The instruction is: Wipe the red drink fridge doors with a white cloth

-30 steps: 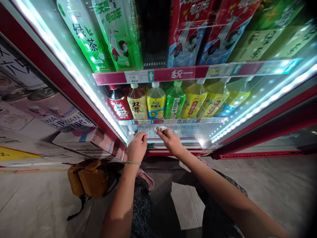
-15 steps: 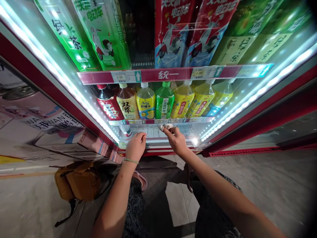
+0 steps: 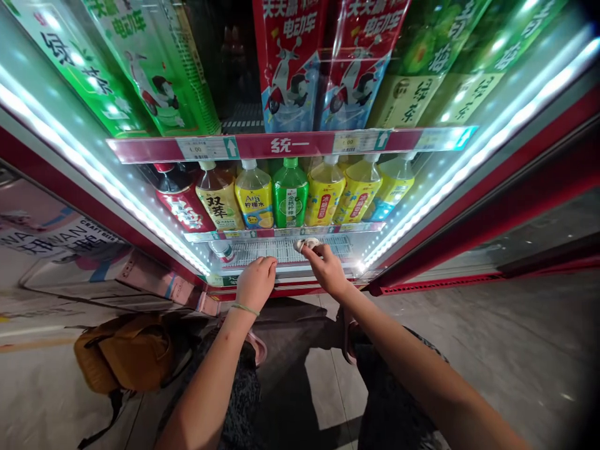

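My right hand [image 3: 325, 267] pinches a crumpled white cloth [image 3: 307, 245] above the wire bottom rack [image 3: 276, 250] of a lit drinks cooler. To its left, my left hand [image 3: 256, 279] is curled closed near the rack's front edge, and whatever it may hold is hidden. A green band circles that wrist. A small bottle [image 3: 222, 251] stands at the left end of the rack. Just above both hands, a row of drink bottles fills the lower shelf, with a green bottle [image 3: 290, 195] in its middle.
An upper shelf edge [image 3: 290, 145] with price tags carries larger bottles and cartons. Bright light strips line both sides of the cooler. A brown backpack [image 3: 126, 353] rests on the floor at left, beside pink-and-white boxes [image 3: 94, 250]. The red-framed door [image 3: 435, 278] stands at right.
The whole view has shifted, so the cooler and backpack appear farther left. My right hand with the cloth is slightly farther left; my left hand keeps nearly the same place and curl.
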Action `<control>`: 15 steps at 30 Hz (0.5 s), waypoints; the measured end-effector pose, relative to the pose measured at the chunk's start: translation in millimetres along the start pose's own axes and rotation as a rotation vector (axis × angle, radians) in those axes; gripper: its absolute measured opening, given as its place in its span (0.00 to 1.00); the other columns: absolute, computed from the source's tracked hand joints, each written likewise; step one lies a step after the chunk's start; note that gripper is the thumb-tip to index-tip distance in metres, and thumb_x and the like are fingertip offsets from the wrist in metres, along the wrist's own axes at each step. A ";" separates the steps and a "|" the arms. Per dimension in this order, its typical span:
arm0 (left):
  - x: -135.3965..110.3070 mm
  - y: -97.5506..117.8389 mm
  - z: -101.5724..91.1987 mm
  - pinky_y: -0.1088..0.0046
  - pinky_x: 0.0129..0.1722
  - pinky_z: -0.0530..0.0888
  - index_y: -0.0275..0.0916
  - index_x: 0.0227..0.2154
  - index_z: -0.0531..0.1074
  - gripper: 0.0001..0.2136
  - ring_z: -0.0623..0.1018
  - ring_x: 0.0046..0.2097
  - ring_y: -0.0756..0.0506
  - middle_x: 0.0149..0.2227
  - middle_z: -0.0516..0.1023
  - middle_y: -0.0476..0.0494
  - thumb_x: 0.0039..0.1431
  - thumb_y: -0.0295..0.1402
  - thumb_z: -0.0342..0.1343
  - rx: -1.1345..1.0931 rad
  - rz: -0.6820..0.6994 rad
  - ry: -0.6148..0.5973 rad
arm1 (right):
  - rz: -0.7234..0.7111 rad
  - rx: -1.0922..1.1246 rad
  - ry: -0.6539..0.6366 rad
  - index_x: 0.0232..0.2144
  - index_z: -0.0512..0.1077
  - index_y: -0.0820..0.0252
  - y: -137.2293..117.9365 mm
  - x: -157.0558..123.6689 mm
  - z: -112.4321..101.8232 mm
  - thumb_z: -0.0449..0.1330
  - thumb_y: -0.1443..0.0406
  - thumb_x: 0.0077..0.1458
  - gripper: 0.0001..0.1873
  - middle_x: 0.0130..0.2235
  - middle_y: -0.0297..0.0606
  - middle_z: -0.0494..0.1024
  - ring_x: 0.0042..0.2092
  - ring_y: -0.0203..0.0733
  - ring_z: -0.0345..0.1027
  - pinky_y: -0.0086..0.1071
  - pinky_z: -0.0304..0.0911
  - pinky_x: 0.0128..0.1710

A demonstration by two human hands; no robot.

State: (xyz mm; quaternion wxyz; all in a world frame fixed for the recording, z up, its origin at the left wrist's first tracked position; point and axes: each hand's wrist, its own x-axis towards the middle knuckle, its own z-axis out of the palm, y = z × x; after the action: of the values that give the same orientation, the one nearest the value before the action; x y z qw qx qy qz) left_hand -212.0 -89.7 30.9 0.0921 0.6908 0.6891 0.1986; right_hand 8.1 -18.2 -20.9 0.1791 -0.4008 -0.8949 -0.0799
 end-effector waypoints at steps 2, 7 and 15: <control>0.8 4.6 4.0 0.70 0.38 0.73 0.44 0.46 0.78 0.13 0.80 0.43 0.43 0.44 0.82 0.45 0.71 0.32 0.47 0.007 0.008 -0.014 | -0.076 0.005 -0.076 0.66 0.67 0.50 -0.4 -1.4 4.1 0.48 0.69 0.70 0.25 0.44 0.43 0.73 0.41 0.43 0.71 0.32 0.68 0.38; 3.0 8.3 5.5 0.70 0.38 0.73 0.44 0.46 0.78 0.13 0.81 0.43 0.44 0.44 0.82 0.45 0.72 0.33 0.47 0.039 -0.001 -0.023 | -0.188 0.039 -0.162 0.57 0.73 0.46 -8.4 -3.0 11.8 0.54 0.70 0.67 0.21 0.44 0.40 0.74 0.39 0.40 0.70 0.28 0.65 0.34; 4.3 9.8 13.4 0.71 0.39 0.73 0.45 0.47 0.77 0.14 0.80 0.43 0.44 0.47 0.82 0.45 0.72 0.33 0.45 0.037 0.024 -0.044 | -0.033 0.010 -0.042 0.63 0.69 0.48 26.0 -16.9 -8.7 0.50 0.67 0.70 0.23 0.45 0.42 0.73 0.43 0.44 0.70 0.31 0.64 0.38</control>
State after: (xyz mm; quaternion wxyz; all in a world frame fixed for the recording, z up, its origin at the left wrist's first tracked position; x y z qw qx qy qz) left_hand -197.8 -83.8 23.3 0.0919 0.7049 0.6820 0.1718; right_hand 40.2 -15.0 -19.3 0.1610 -0.3868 -0.9053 -0.0699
